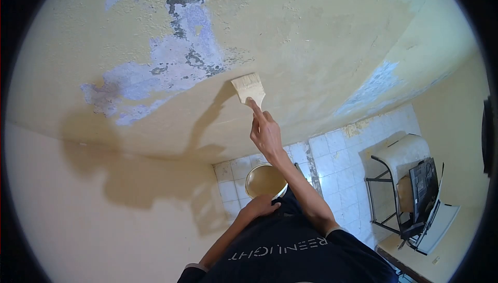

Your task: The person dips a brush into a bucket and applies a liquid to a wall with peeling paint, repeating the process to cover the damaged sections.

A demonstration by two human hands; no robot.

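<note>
My right hand (pixel 268 136) is closed around the handle of a wide, flat paintbrush (pixel 248 86), with the index finger stretched along it. The brush is coated in cream colour, and its bristles appear to meet the yellowish wall (pixel 311 44) just below a peeled patch (pixel 171 59) of pale lilac and grey. Low at my waist, my left hand (pixel 259 206) rests against my dark clothing, close to the rim of a bucket (pixel 250 175) holding cream-coloured liquid. Most of its fingers are hidden, so what it grips, if anything, does not show.
White floor tiles (pixel 337 169) run along the foot of the wall. On the right stands a metal-framed table (pixel 410 150) with a black, screen-like device (pixel 424 187) by it. Another pale patch (pixel 373 85) marks the wall to the right. Shadows fall at left.
</note>
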